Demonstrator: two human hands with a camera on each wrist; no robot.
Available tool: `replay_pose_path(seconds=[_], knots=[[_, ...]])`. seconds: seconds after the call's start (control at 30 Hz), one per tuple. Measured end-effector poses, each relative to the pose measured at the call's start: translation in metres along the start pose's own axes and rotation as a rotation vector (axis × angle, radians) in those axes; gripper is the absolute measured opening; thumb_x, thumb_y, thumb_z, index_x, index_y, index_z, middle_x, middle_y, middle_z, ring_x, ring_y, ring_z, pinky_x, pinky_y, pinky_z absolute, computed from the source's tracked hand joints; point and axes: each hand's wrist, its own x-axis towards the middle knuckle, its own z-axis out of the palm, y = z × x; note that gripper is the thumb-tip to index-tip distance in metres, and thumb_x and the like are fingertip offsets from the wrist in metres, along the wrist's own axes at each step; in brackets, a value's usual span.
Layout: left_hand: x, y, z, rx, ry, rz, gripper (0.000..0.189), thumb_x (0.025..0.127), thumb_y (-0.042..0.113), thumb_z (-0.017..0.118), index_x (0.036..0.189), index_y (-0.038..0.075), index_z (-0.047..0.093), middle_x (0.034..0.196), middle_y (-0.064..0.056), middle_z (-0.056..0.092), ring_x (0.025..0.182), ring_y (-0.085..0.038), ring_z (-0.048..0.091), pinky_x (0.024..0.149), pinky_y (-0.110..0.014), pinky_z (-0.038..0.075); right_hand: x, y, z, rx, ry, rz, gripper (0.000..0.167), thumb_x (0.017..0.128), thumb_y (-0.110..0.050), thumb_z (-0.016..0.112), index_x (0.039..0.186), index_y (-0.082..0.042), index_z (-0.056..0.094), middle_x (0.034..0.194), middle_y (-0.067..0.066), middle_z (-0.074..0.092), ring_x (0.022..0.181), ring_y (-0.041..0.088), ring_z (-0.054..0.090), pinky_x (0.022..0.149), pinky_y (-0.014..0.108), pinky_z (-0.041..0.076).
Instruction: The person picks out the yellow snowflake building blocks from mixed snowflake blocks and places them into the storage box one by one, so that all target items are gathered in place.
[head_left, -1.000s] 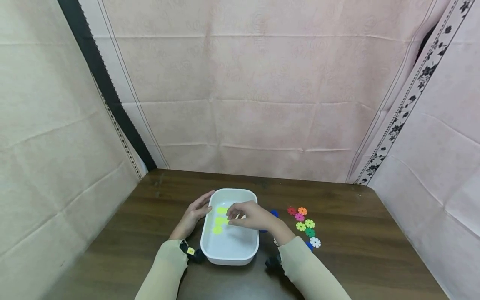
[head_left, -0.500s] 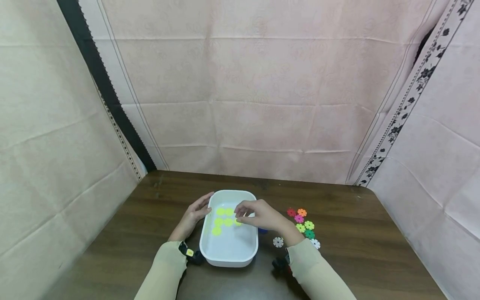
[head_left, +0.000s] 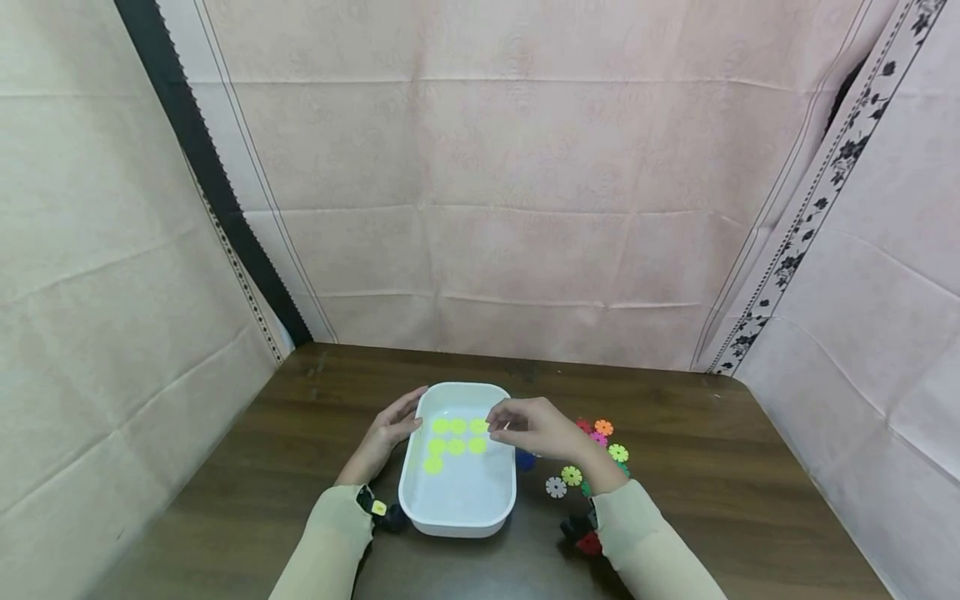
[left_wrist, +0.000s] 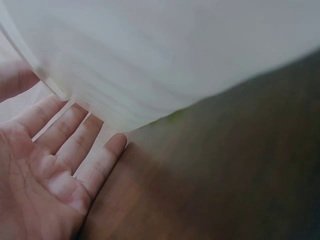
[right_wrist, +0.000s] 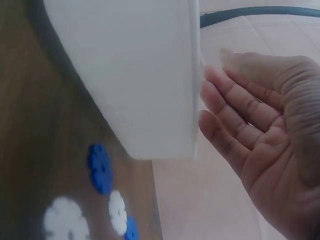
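A white plastic tray stands in front of me, with several yellow-green discs in rows on its floor. My left hand holds its left side, thumb at the rim and fingers against the outer wall; in the left wrist view those fingers touch the wall. Over the tray's right rim hovers my right hand, loosely bent, its fingertips beside the last disc of the top row. In the right wrist view, nothing shows between its thumb and fingers; the rim partly covers the tips.
Notched flower-shaped discs lie on the wooden table right of the tray: a white disc, an orange disc, a blue disc and others. My right forearm covers some. A red piece shows by the wrist camera. Cloth surrounds the table.
Two more yellow-green discs show in the tray, at the right ends of the second and top rows. My right hand has shifted right towards the rim; the left hand stays.
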Motion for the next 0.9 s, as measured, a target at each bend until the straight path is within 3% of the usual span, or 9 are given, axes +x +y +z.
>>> replay_pose_path(seconds=[0.3,0.63,0.9], knots=[[-0.001,0.001,0.001,0.002,0.005,0.009,0.053,0.099,0.02,0.058,0.151,0.025,0.045,0.15,-0.005,0.05,0.139,-0.027,0.045,0.116,-0.058,0.027,-0.031,0.005,-0.019,0.013,0.042,0.073,0.022,0.095,-0.025,0.071,0.116,-0.02,0.069,0.104,-0.01,0.071,0.098,0.01,0.067,0.092,0.04,0.056],[-0.001,-0.001,0.0,-0.007,0.004,0.003,0.053,0.1,0.019,0.058,0.151,0.025,0.045,0.15,-0.006,0.05,0.138,-0.028,0.045,0.116,-0.059,0.026,-0.063,0.022,-0.036,-0.009,0.093,0.102,0.016,0.096,-0.028,0.07,0.111,-0.027,0.069,0.103,-0.011,0.071,0.097,0.012,0.066,0.086,0.038,0.057],[0.0,-0.001,0.001,-0.007,0.018,-0.002,0.053,0.099,0.021,0.059,0.15,0.026,0.047,0.147,-0.003,0.053,0.136,-0.025,0.048,0.116,-0.058,0.028,-0.08,0.028,-0.047,-0.044,0.116,0.093,0.017,0.096,-0.027,0.07,0.112,-0.02,0.07,0.103,-0.01,0.071,0.096,0.012,0.067,0.082,0.035,0.058]])
